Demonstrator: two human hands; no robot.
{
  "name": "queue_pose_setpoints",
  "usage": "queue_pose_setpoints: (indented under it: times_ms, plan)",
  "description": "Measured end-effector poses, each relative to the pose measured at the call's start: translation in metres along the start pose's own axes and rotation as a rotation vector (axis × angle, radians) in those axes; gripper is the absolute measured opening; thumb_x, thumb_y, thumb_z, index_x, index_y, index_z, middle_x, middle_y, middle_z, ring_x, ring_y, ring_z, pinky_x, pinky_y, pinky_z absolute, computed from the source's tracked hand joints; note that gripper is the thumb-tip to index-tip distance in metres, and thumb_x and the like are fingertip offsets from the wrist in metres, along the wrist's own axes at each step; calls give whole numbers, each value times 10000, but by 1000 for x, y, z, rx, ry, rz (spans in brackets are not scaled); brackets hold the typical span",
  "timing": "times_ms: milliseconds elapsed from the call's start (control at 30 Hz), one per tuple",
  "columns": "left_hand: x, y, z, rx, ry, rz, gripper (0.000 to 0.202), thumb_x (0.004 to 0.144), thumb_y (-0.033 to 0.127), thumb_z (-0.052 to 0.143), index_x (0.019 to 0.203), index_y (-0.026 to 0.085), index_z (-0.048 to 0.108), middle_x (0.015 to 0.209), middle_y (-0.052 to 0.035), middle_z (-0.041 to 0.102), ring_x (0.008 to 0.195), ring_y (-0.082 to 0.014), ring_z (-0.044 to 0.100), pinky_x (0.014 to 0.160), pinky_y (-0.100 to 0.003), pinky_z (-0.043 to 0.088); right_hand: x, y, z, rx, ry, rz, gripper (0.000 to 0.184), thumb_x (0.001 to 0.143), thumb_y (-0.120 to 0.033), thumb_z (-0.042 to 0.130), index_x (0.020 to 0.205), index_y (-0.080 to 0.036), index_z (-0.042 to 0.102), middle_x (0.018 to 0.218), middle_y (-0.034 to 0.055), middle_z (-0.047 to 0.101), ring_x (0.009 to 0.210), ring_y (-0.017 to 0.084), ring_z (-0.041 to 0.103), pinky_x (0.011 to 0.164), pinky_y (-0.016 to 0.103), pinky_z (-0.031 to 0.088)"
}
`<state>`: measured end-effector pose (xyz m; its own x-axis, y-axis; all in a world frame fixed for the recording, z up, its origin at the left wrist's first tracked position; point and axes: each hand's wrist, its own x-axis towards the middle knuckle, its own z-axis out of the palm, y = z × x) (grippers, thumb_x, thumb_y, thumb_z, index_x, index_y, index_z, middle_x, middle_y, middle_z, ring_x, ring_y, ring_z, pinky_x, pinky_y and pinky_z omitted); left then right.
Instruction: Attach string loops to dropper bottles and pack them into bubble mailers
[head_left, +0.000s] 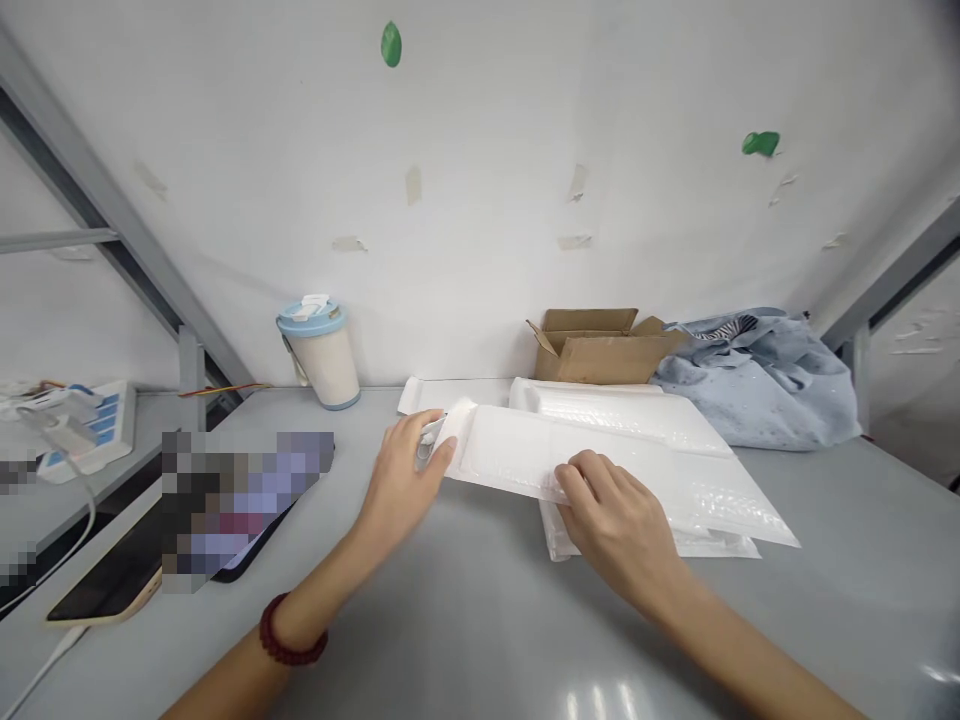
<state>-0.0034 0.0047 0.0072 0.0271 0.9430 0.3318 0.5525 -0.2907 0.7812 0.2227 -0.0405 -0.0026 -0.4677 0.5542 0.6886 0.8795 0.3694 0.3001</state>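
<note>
The left hand (400, 483) pinches a white bubble mailer (645, 480), the right hand (615, 515) grasps its edge; a slack grip could let it slip.

white bubble-padded plastic mailer (622, 475): glossy, crinkled | grey worktop (847, 570): smooth, glossy | brown corrugated cardboard box (600, 360): matt, rough | pale blue crumpled cloth (757, 390): matt, soft

A white wall (480, 150) flecked with tape scraps (414, 185) and what look like green patches (390, 44) rises behind a grey workbench (840, 560), framed by grey steel struts (90, 190).
</note>
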Motion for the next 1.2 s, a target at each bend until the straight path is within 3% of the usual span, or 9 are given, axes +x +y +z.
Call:
queue_pose_setpoints:
  times_ms: [67,133,200,267,400,600,900,1100,1200]
  plan:
    - [7,-3,-7,-261,-223,-281,413,826,331,553,1218,203,528,1212,-112,599,1055,-258,581,817,-364,476,-1,-2,0,17,-11,3,217,744,21,426,715,-174,517,728,65,555,649,169,446,537,268,346]
    - [9,-4,-11,-477,-443,-399,382,813,297,570,1174,172,571,1080,-109,668,921,-235,644,758,-329,492,-1,-8,-2,55,-39,4,192,714,5,453,775,-160,531,917,132,584,825,231,501,630,308,421]
    - [7,-2,-10,-586,-560,-385,302,797,269,599,1071,146,631,941,-89,704,843,-219,659,747,-318,494,-1,-14,-5,129,-114,-8,257,688,-65,509,933,-134,546,1188,211,502,1089,352,443,790,440,438]
    - [2,2,-6,-624,-604,-323,237,784,267,633,980,137,657,874,-70,706,823,-208,655,764,-320,493,-2,-19,-8,202,-207,-33,486,671,-179,567,1148,-123,487,1373,253,334,1263,443,270,899,581,354]
    - [-7,8,2,-630,-689,-243,173,779,305,656,836,142,645,803,-39,678,794,-192,632,737,-309,493,-6,-23,-9,235,-293,-52,778,655,-307,610,1355,-145,313,1442,270,218,1320,452,177,954,644,250]
    - [-14,6,11,-545,-682,-239,177,768,316,639,763,140,618,741,-14,625,703,-158,579,637,-257,453,-9,-24,-6,217,-264,-83,777,675,-324,627,1368,-160,316,1292,242,394,1177,410,371,948,616,271]
    - [-10,4,8,-197,-494,-107,250,792,330,561,616,153,545,571,50,442,539,-95,382,497,-216,283,-8,-29,-7,216,-89,-139,571,695,-47,507,1257,-116,438,1188,220,473,1032,363,464,828,534,396]
    - [5,-8,3,23,-291,-60,284,838,397,511,715,168,624,715,0,624,696,-163,544,619,-254,400,-6,-24,-4,130,-12,-88,433,732,3,440,1157,-57,500,1096,209,564,975,340,507,761,470,445]
    - [11,-20,-1,207,-217,25,267,874,337,448,887,184,666,905,-47,654,860,-212,570,719,-306,436,-4,-22,-4,113,-16,-39,393,742,-1,431,1120,-55,523,1082,202,583,951,326,515,738,440,456]
